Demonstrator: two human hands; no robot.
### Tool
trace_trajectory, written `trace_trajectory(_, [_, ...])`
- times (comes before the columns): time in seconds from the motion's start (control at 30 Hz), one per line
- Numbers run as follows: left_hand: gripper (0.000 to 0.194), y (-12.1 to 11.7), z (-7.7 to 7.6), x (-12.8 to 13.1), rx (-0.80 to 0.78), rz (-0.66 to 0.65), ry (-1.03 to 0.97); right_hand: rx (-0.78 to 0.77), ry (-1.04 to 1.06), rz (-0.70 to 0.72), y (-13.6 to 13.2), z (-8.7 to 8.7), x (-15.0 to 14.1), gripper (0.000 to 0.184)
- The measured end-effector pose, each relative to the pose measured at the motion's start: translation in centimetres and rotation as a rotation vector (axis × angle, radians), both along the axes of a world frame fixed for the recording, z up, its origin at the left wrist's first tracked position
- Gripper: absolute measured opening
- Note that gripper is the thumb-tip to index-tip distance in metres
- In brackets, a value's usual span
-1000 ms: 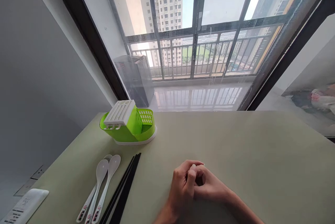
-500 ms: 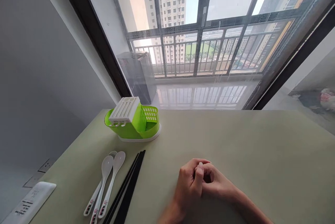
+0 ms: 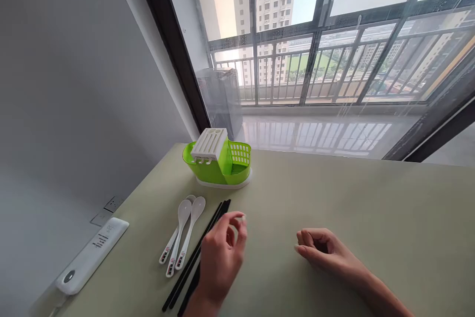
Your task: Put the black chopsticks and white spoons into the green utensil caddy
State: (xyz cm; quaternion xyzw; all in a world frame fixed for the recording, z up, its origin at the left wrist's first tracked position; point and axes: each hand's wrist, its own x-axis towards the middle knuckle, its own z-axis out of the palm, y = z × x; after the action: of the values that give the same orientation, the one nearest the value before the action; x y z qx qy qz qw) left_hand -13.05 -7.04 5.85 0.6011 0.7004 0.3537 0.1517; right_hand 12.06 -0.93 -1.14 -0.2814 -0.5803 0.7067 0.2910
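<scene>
My left hand (image 3: 222,255) hovers over the black chopsticks (image 3: 195,260), hiding part of them. Its fingers are curled, thumb and forefinger nearly meeting, and no object shows between them. To its left lie several white spoons (image 3: 183,230) with red and black marks on their handles, overlapping in a loose pile. My right hand (image 3: 326,250) rests at the right of the table in a loose fist, thumb against the bent fingers, with nothing visible inside. The hands are apart.
A green and white utensil holder (image 3: 220,163) with slots and hooks stands at the back left of the table (image 3: 297,188). A white power strip (image 3: 94,255) lies along the left edge, near a wall socket (image 3: 113,203). Behind is a glass window (image 3: 315,124).
My hands were clasped together; they have separated, the left moving left over the chopsticks. The view has turned left, so the table things appear farther right.
</scene>
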Motion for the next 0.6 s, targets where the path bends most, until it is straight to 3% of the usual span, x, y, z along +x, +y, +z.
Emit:
trace_trajectory(0.1, [0.037,-0.9,0.3,-6.3,0.101,0.204,0.343,0.005,0.0,0.003,-0.1,-0.2,0.1,0.058])
trace_trajectory(0.23, [0.072,-2.3,-1.3,-11.8,-0.048,0.349,0.689,0.023,-0.023,0.003,-0.2,0.1,0.0,0.058])
trace_trajectory(0.4, [0.083,-3.0,-2.6,-13.0,-0.206,0.401,0.799,0.03,-0.015,0.002,-0.2,0.4,-0.1,0.058])
trace_trajectory(0.6, [0.062,-1.9,-1.4,-12.1,-0.356,0.383,0.794,0.015,-0.001,-0.01,-0.1,0.4,-0.1,0.057])
